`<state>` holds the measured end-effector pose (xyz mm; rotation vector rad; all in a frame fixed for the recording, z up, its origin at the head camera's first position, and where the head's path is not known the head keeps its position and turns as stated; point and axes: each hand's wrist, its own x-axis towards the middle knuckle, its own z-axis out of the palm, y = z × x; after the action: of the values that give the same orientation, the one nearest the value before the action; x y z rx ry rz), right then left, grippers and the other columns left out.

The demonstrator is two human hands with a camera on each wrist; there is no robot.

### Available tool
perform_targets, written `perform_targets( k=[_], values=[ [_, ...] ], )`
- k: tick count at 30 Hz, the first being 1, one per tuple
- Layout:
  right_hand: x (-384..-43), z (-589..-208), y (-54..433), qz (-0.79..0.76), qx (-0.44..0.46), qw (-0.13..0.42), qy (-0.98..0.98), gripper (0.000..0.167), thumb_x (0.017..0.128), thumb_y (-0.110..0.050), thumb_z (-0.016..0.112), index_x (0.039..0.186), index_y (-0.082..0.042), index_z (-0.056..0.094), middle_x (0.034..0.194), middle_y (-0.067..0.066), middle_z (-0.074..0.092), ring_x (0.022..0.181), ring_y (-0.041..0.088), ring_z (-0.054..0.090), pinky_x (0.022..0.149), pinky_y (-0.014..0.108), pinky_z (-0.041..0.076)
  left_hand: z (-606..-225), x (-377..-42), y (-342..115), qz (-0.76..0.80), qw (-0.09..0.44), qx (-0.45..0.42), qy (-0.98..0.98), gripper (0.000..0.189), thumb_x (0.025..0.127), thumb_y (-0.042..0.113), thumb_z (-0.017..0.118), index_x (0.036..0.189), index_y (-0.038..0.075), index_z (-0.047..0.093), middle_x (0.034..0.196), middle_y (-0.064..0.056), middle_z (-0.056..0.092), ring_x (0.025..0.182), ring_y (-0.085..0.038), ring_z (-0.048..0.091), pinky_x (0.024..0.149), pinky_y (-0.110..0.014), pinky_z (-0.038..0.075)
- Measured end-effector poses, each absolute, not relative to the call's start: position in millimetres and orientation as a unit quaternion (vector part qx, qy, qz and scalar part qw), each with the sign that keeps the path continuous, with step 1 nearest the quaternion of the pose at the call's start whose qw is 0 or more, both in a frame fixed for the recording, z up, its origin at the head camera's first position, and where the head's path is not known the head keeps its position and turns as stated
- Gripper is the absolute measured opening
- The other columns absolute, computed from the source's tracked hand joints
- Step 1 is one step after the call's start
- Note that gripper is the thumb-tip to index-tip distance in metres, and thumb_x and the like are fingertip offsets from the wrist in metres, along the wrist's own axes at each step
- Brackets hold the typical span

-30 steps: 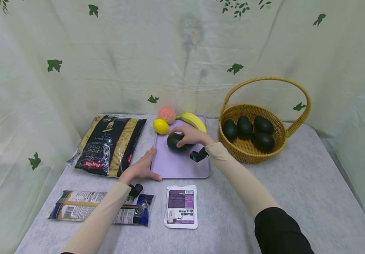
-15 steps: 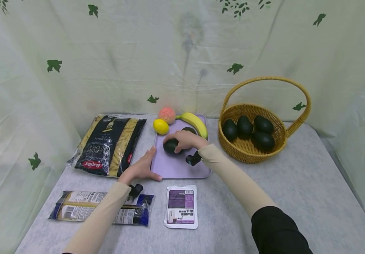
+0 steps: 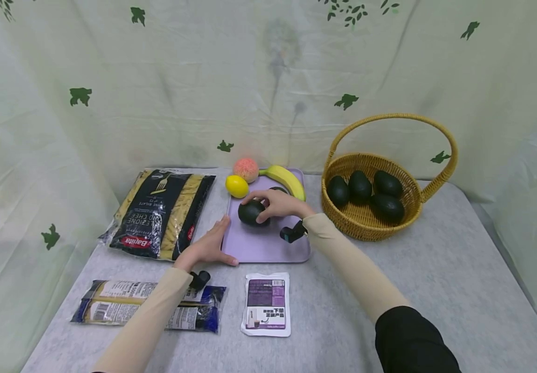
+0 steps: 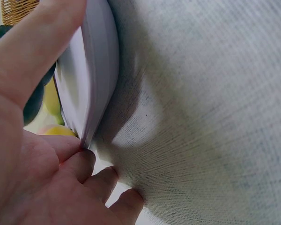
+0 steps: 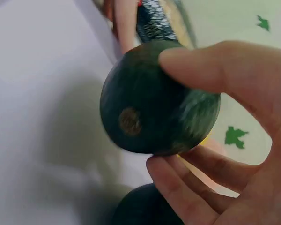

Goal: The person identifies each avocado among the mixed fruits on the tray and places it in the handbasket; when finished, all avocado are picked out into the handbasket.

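Observation:
My right hand (image 3: 280,203) grips a dark green avocado (image 3: 251,213) between thumb and fingers over the lilac tray (image 3: 268,251). The right wrist view shows the held avocado (image 5: 140,98) close up, stem scar visible; whether it touches the tray I cannot tell. A second avocado (image 5: 145,206), mostly hidden by the right hand in the head view, lies on the tray. My left hand (image 3: 209,243) rests against the tray's left edge, fingers extended and thumb at the near corner. A banana (image 3: 287,180) lies at the tray's far right.
A lemon (image 3: 237,186) and a pink peach-like fruit (image 3: 245,170) sit at the tray's far left corner. On the right stands a wicker basket (image 3: 371,232) with several avocados. Pasta bags (image 3: 156,212) lie left, a long packet (image 3: 110,303) and a white-purple pouch (image 3: 266,304) nearer.
The right hand has shifted the held avocado a little left and nearer, uncovering part of the second avocado behind it. The left hand has stayed at the tray's edge.

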<state>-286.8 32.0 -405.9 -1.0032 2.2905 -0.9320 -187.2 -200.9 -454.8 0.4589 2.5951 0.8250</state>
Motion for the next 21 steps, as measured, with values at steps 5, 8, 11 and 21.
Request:
perform_targets(
  k=[5, 8, 11, 21],
  values=[
    [-287.4, -402.9, 49.7, -0.449, -0.348, 0.255, 0.782, 0.053, 0.083, -0.01, 0.072, 0.134, -0.013, 0.054, 0.136, 0.007, 0.051, 0.116, 0.027, 0.05, 0.099, 0.039, 0.04, -453.5, -186.8, -199.2, 0.294, 0.189, 0.164, 0.922, 0.121, 0.07, 0.033, 0.086, 0.147, -0.014, 0.004, 0.153, -0.032, 0.0, 0.14, -0.047, 0.003, 0.113, -0.053, 0.008],
    [-284.4, -396.9, 62.6, -0.487, -0.325, 0.26, 0.768, 0.054, 0.085, -0.013, 0.071, 0.136, -0.014, 0.052, 0.141, 0.004, 0.046, 0.126, 0.027, 0.043, 0.103, 0.043, 0.037, -452.9, -186.7, -198.9, 0.294, 0.194, 0.16, 0.922, 0.121, 0.071, 0.032, 0.086, 0.147, -0.014, 0.003, 0.153, -0.032, -0.001, 0.14, -0.046, 0.002, 0.113, -0.053, 0.007],
    [-281.7, -390.6, 78.2, -0.504, -0.295, 0.259, 0.769, 0.055, 0.085, -0.017, 0.07, 0.137, -0.019, 0.051, 0.145, 0.001, 0.04, 0.13, 0.025, 0.037, 0.102, 0.048, 0.036, -452.0, -187.1, -198.9, 0.291, 0.203, 0.154, 0.922, 0.123, 0.071, 0.033, 0.085, 0.147, -0.012, 0.001, 0.153, -0.03, -0.003, 0.141, -0.045, 0.0, 0.114, -0.052, 0.005],
    [-269.1, -368.4, 143.4, -0.569, -0.252, 0.234, 0.747, 0.056, 0.087, -0.018, 0.07, 0.139, -0.019, 0.048, 0.149, 0.004, 0.033, 0.134, 0.027, 0.033, 0.103, 0.053, 0.033, -448.9, -191.6, -195.8, 0.264, 0.218, 0.162, 0.925, 0.125, 0.07, 0.034, 0.086, 0.146, -0.013, -0.001, 0.153, -0.03, -0.011, 0.141, -0.043, -0.004, 0.114, -0.051, 0.005]
  ],
)
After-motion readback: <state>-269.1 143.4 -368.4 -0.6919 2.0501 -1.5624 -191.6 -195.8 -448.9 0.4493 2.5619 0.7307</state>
